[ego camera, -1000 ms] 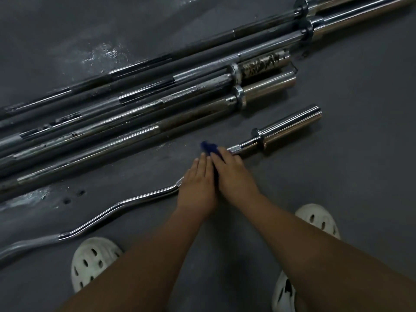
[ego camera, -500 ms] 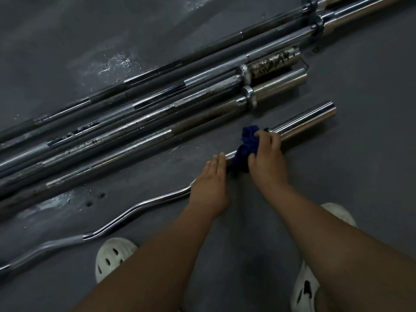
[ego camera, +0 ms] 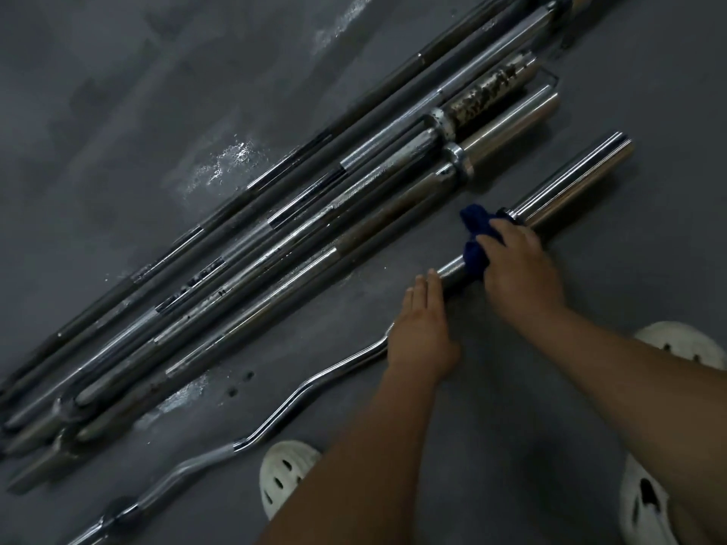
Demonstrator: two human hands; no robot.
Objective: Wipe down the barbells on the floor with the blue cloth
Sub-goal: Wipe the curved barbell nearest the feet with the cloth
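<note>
My right hand (ego camera: pixel 519 265) bunches the blue cloth (ego camera: pixel 476 239) around the curl bar (ego camera: pixel 299 387) at centre-right of the frame, beside its sleeve; my left hand (ego camera: pixel 423 332) presses flat, fingers extended, gripping nothing. The cloth looks soft; the bar heavy, slick, likely to roll.

- The place looks like a gym, most likely its weight area.
- The dark grey floor (ego camera: pixel 590 348) looks like rubber matting, scuffed, with pale worn patches.
- Several long straight barbells (ego camera: pixel 299 245) lie side by side on it, with thick loading sleeves at their ends; one sleeve is spotted with rust.
- A chrome curl bar (ego camera: pixel 314 381) with a wavy shaft lies nearest to the person.
</note>
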